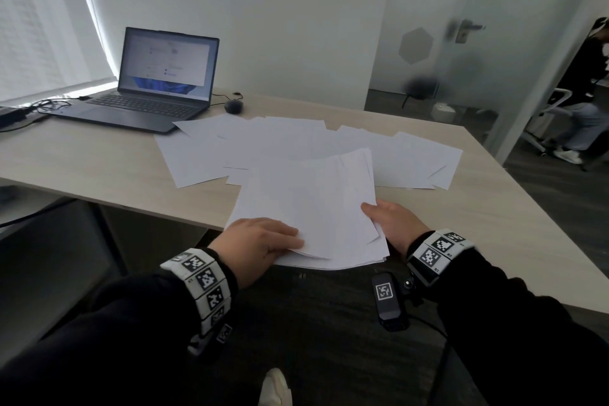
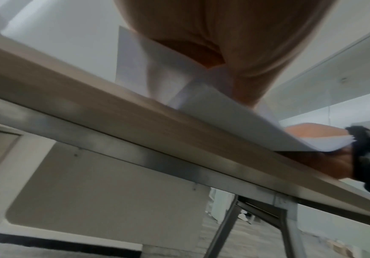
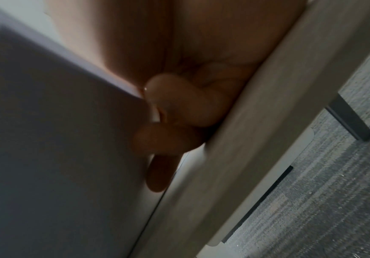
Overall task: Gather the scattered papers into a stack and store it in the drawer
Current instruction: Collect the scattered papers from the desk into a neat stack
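Observation:
A stack of white papers (image 1: 313, 208) lies over the near edge of the pale wooden desk (image 1: 99, 161). My left hand (image 1: 263, 241) grips its near left corner, fingers on top. My right hand (image 1: 392, 221) holds the right edge, thumb on top. The right wrist view shows its fingers (image 3: 175, 104) curled under the stack (image 3: 58, 139) against the desk edge (image 3: 257, 122). From the left wrist view the stack (image 2: 224, 118) juts past the desk edge. Several loose sheets (image 1: 230, 148) lie spread and overlapping behind the stack. No drawer is plainly visible.
An open laptop (image 1: 158, 82) stands at the back left with cables beside it, and a dark mouse (image 1: 234, 106) sits to its right. A pale cabinet (image 2: 91, 183) stands under the desk on the left. Behind a glass door (image 1: 461, 53), a person (image 1: 586, 102) sits at far right.

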A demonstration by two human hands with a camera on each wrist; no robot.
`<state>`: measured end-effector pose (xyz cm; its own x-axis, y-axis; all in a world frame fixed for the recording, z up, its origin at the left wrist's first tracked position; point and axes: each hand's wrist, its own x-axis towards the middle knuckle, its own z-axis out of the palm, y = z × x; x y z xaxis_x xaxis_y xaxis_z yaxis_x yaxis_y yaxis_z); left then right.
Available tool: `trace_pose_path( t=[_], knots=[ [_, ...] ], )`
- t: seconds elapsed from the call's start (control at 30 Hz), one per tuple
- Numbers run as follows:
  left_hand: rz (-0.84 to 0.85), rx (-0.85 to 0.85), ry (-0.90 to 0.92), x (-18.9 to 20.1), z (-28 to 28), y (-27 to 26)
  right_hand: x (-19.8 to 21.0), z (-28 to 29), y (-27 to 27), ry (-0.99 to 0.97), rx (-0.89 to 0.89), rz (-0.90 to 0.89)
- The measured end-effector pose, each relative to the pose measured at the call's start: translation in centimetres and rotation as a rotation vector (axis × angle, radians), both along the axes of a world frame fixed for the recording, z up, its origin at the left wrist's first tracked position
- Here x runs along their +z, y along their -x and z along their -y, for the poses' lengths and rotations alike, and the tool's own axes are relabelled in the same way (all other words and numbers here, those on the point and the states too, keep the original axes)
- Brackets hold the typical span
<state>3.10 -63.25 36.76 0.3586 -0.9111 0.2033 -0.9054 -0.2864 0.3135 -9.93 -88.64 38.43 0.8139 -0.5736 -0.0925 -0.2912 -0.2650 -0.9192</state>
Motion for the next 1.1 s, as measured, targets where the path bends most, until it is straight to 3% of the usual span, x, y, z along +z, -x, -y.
trace_pose_path(
  t=[0.17,0.27,0.37,0.43,0.5,0.7,0.93,1.0,1.1],
  knots=[
    [-0.048,-0.054,0.025,-0.4,2.0,1.4,0.8,-0.6,0.4,0.028,-0.012,-0.028],
    [-0.014,-0.046,-0.030,-0.6,1.5,1.5,1.0,-0.6,0.3,-0.053,-0.024,-0.025],
    [0.052,0.214,-0.108,-0.6,0.8,0.7,0.7,-0.6,-0.1,-0.146,-0.023,0.049],
    [-0.003,0.448,-0.137,-0.6,0.3,0.1,0.4,-0.5,-0.2,-0.135,0.000,0.051],
    [-0.060,0.554,-0.152,-0.8,-0.1,-0.1,0.3,-0.5,-0.2,-0.127,0.020,0.043],
    [-0.098,0.480,-0.150,-0.2,0.7,2.0,0.4,-1.4,1.1,-0.129,0.103,0.048],
    [-0.121,0.427,-0.160,0.7,2.5,3.7,-0.1,-0.8,5.0,-0.109,0.052,0.036],
    [-0.201,0.444,-0.089,1.3,3.2,4.0,0.2,-0.6,6.7,-0.136,-0.004,0.110],
    [-0.467,0.466,0.145,2.7,5.2,4.2,1.1,-0.1,9.2,-0.153,-0.070,0.235]
  ],
)
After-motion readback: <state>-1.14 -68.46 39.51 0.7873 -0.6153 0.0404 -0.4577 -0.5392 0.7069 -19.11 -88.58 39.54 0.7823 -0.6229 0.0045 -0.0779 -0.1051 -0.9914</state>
